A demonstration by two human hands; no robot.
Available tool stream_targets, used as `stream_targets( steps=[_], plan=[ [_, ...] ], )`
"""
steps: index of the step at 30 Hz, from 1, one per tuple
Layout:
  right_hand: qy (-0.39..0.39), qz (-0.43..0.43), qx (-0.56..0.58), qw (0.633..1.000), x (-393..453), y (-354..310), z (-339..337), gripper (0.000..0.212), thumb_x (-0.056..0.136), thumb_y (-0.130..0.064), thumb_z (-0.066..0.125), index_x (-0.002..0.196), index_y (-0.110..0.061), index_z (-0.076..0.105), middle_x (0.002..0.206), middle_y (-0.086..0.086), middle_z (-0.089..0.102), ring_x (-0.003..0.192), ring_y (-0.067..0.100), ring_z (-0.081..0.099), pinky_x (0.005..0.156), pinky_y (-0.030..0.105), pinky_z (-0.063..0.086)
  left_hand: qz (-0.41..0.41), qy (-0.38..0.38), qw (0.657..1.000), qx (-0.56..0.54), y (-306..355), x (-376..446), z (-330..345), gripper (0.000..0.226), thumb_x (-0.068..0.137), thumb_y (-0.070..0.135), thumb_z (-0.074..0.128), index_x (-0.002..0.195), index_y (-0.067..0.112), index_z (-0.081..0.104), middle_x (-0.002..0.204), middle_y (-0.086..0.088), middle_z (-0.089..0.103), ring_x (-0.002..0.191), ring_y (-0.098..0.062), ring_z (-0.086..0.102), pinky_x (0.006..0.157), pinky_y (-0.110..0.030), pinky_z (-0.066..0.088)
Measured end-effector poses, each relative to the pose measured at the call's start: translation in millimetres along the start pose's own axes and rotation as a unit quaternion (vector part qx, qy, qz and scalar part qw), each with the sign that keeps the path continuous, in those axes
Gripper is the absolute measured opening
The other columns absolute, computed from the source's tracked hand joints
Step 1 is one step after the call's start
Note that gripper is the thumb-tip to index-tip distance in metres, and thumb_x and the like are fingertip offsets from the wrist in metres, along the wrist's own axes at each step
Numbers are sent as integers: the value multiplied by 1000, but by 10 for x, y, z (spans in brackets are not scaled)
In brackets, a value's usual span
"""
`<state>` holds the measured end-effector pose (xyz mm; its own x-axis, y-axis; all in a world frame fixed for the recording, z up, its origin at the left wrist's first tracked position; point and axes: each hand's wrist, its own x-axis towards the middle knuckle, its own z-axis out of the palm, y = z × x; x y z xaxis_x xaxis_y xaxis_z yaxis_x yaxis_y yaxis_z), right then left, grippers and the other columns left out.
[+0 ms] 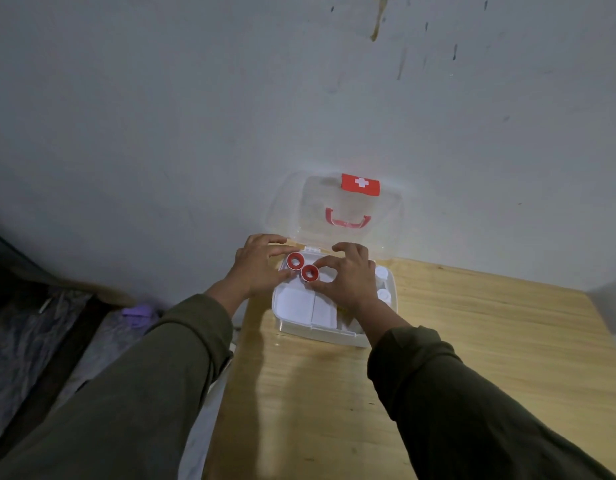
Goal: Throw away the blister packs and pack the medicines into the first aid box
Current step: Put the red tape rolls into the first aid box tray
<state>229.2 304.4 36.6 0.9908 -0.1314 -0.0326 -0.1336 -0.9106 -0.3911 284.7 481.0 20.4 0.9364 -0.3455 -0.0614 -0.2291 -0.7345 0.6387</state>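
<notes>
A white first aid box (351, 337) stands open at the far left of the wooden table (472, 358), its clear lid (299, 209) with a red cross label and red handle leaning back against the wall. Two red-cored tape rolls sit in the box's back-left part. My left hand (256, 268) holds the left roll (294, 260). My right hand (348, 275) pinches the right roll (310, 273) between thumb and forefinger. Two white bottle caps (382, 271) show along the box's right side. White flat packs (294, 304) lie in the front compartments.
The grey stained wall rises right behind the box. The table's left edge runs just left of the box, with a dark floor and a purple object (137, 313) below. Bare wood stretches to the right and front of the box.
</notes>
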Motion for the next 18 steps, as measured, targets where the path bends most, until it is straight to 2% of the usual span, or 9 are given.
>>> stream_targets(
  steps=[11,18],
  plan=[
    [-18,-5,-25,1000,32,-2,-17,43,72,-57,70,108,-33,69,141,-4,41,132,21,25,109,41,24,-1,-20,1000,-15,22,-62,-33,53,81,35,70,131,32,53,144,6,46,136,-18,32,112,-40,26],
    [65,-26,2,998,-15,29,-154,39,77,-48,70,109,-27,67,135,0,48,130,22,31,103,38,29,-9,37,998,-56,86,-97,-87,40,83,40,67,121,28,62,137,4,53,129,-18,41,108,-39,32]
  ],
)
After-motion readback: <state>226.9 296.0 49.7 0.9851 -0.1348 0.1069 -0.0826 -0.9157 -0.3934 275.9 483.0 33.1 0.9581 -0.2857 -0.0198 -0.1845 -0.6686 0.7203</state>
